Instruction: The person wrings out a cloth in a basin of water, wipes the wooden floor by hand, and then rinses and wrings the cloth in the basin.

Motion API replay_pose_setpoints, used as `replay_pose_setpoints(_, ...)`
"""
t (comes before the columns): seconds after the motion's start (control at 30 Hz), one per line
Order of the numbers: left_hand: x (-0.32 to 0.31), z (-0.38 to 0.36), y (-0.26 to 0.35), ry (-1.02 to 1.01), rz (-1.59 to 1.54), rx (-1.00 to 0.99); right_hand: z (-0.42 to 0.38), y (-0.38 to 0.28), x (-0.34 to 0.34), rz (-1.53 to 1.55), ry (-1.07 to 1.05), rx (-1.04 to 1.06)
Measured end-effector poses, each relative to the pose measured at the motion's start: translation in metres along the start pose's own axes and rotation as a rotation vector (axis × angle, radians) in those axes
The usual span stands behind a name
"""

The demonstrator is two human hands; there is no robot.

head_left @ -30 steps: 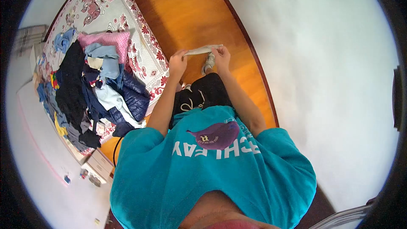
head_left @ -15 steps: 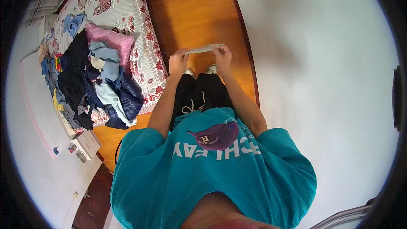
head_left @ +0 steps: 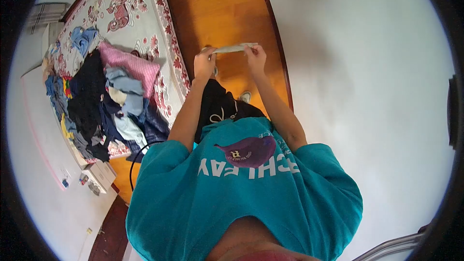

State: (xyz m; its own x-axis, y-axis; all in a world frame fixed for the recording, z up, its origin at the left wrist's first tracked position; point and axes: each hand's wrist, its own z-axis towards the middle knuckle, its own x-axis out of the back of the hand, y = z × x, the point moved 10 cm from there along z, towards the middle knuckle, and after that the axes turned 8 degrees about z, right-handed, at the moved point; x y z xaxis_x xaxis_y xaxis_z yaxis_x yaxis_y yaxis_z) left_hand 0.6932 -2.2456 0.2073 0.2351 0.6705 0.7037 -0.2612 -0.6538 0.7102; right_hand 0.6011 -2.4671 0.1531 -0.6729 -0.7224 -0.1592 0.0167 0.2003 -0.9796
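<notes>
A narrow pale strip of what looks like cloth (head_left: 232,49) is stretched level above the wooden floor. Its left end is pinched in my left hand (head_left: 205,64), its right end in my right hand (head_left: 256,59). Both arms reach forward, away from my teal shirt (head_left: 251,193). Whether the strip is folded or how thick it is cannot be made out.
To the left is a bed with a red-and-white patterned cover (head_left: 166,34), bearing a heap of clothes (head_left: 87,101) and a pink dotted pillow (head_left: 130,64). A small white cabinet (head_left: 100,176) stands past its near end. A pale wall (head_left: 367,92) runs along the right.
Both hands and the strip have moved slightly farther forward. My feet have shifted, one forward and one back, and the bed with its clothes appears somewhat shifted in view.
</notes>
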Motion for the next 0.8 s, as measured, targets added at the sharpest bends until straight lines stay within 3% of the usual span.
replay_pose_setpoints(0.07, 0.010, 0.032, -0.009, -0.018, 0.005, 0.010, 0.018, 0.011, -0.021, 0.026, 0.032, -0.119)
replay_pose_setpoints(0.2, 0.027, 0.084, -0.037, -0.078, 0.032, 0.004, 0.046, 0.010, -0.064, -0.036, 0.077, -0.143)
replay_pose_setpoints(0.27, 0.040, 0.118, -0.034, -0.138, 0.060, -0.006, 0.060, -0.003, -0.089, -0.020, 0.163, -0.293)
replay_pose_setpoints(0.37, 0.041, 0.161, -0.053, -0.186, 0.066, -0.007, 0.088, 0.024, -0.102, 0.015, 0.160, -0.136)
replay_pose_setpoints(0.47, 0.048, 0.208, -0.046, -0.171, 0.045, -0.093, 0.108, -0.021, -0.132, 0.023, 0.166, -0.186)
replay_pose_setpoints(0.6, 0.040, 0.267, -0.035, -0.274, 0.124, -0.128, 0.155, -0.017, -0.143, 0.124, 0.228, -0.193)
replay_pose_setpoints(0.67, 0.035, 0.300, -0.027, -0.267, 0.079, -0.183, 0.181, -0.027, -0.143, -0.032, 0.304, -0.123)
replay_pose_setpoints(0.8, 0.017, 0.370, -0.011, -0.303, 0.108, -0.271, 0.245, 0.000, -0.140, 0.016, 0.395, -0.085)
